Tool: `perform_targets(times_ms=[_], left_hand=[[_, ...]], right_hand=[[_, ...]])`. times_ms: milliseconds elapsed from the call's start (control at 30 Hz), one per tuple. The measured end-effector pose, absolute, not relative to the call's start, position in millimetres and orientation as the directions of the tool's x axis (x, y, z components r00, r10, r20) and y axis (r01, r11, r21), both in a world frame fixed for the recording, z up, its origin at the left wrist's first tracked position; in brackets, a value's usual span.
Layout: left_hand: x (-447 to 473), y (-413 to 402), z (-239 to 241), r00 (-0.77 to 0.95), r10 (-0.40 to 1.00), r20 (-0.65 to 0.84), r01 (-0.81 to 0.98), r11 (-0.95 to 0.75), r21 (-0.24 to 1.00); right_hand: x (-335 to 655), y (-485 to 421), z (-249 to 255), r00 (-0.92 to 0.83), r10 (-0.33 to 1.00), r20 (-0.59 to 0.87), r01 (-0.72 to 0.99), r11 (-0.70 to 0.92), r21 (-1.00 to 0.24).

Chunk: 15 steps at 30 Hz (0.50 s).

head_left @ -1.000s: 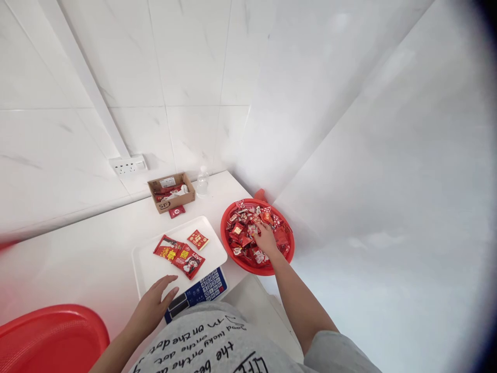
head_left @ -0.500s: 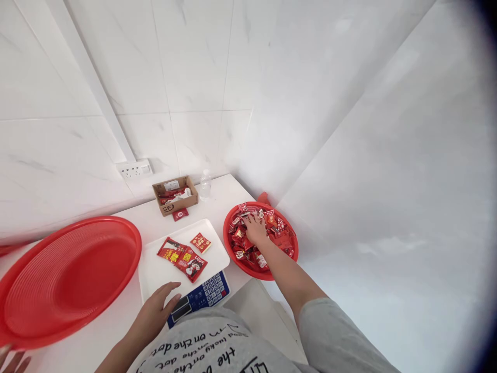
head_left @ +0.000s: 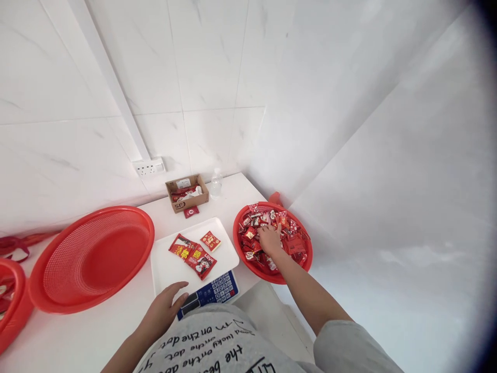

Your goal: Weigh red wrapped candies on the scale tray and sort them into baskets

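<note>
Through the head camera, I view a white tabletop [head_left: 97, 329] from above. At right, the person's right hand [head_left: 270, 240] reaches into a round, red plastic basket [head_left: 236, 241] heaped with small, shiny, mostly red wrapped packets [head_left: 294, 243]. Its fingertips are buried among them, so I cannot tell whether it grasps any. The left hand [head_left: 166, 305] is relaxed, fingers lightly curled and thumb apart, with nothing visible in its grip; it lies at the near left edge of a white rectangular tray [head_left: 165, 269], though I cannot make out whether they touch.

Two larger red printed packets and a small square red-and-gold packet [head_left: 210, 240] lie on the tray. Below its near edge, a blue keypad panel [head_left: 222, 288] shows, its near part hidden by the grey lettered shirt [head_left: 209, 342]. On the far side, a brown cardboard box [head_left: 189, 203] holds red packets and something white that I cannot identify, beside a clear plastic bottle [head_left: 216, 185]. At left stands a wide red plastic basket [head_left: 104, 264]; another red container [head_left: 23, 295] is cut off by the frame, its contents barely legible.
</note>
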State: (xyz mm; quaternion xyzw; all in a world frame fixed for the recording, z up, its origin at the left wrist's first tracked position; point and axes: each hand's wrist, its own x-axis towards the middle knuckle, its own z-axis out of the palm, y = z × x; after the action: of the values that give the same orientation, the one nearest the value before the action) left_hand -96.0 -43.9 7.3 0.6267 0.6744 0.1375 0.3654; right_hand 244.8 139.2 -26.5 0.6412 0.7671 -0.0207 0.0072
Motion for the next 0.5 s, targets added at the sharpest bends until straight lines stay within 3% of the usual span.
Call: perform_targets(times_ms=[333,500], left_hand=[[-84.6,-40.5,11.1,0.108,0.93,-0.351,0.729,0.166,0.665],[-88.8,-44.7,12.7,0.086,0.93,-0.357,0.729,0.185,0.659]], right_hand=[[239.8,128.4,-30.7,-0.153,0.984,-0.096,0.988,0.154,0.002],[232.7,129.6,-23.0,-0.045,0.998,0.038,0.994,0.048,-0.102]])
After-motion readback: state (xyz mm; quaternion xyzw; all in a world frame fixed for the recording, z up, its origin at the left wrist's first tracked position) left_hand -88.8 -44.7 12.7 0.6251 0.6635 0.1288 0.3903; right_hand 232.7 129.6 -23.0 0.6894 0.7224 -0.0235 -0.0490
